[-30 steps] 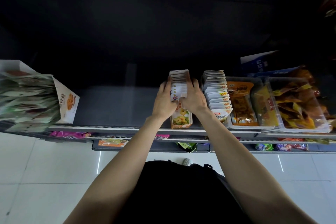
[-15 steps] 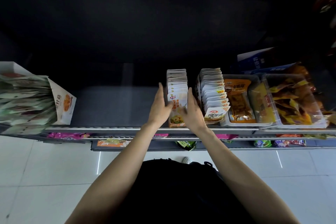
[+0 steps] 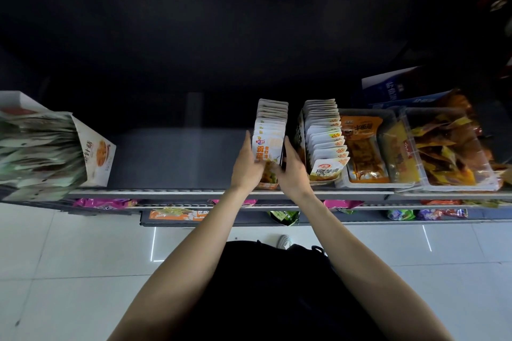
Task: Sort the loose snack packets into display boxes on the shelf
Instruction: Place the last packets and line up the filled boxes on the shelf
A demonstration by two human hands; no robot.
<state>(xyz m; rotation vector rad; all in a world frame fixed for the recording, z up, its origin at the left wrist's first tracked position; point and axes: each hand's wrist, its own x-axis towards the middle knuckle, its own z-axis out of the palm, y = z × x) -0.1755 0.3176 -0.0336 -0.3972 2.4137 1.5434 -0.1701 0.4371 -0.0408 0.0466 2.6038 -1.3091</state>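
Note:
A narrow display box point(image 3: 268, 185) with an orange front stands on the grey shelf point(image 3: 166, 163), filled with a row of white snack packets point(image 3: 273, 119). My left hand point(image 3: 246, 167) lies flat against the box's left side, fingers straight and pointing up along the front packets. Against the right side my right hand point(image 3: 293, 171) presses in the same way. The front packet stands upright between both hands. Just to the right stands a second box point(image 3: 324, 144) of white packets.
Two clear tubs point(image 3: 365, 147) point(image 3: 448, 147) of orange and yellow snacks sit to the right, with a blue carton point(image 3: 388, 88) behind. A large white box point(image 3: 95, 158) of pale green packets leans at the shelf's left end. Lower shelves point(image 3: 105, 203) hold coloured packets.
Both hands came off the top of the packet row and slid down to the sides of the box. The front packets now show between them.

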